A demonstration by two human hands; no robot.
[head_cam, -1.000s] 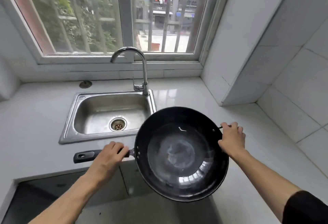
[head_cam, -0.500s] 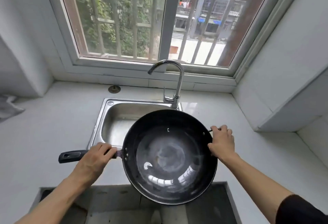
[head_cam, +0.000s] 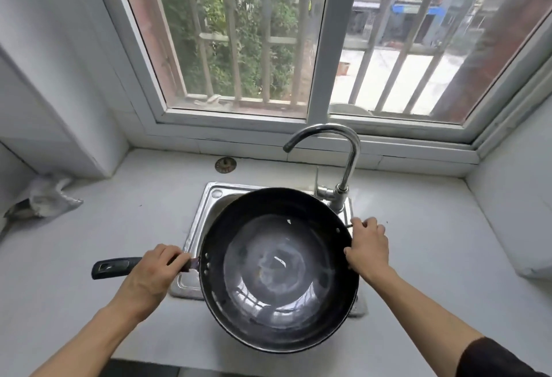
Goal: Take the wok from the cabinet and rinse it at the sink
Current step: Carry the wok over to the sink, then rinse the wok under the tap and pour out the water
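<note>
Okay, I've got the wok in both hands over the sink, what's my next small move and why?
Probably lower the wok into the sink. Your left hand grips the long handle, your right hand the small side handle, so neither is free for the faucet, and no water is running.

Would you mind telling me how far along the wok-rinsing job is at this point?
Done: the wok is out and held over the sink. In hand: the left hand grips its long handle, the right hand its side handle. Left: no water runs from the faucet, so rinsing has not begun.
</note>
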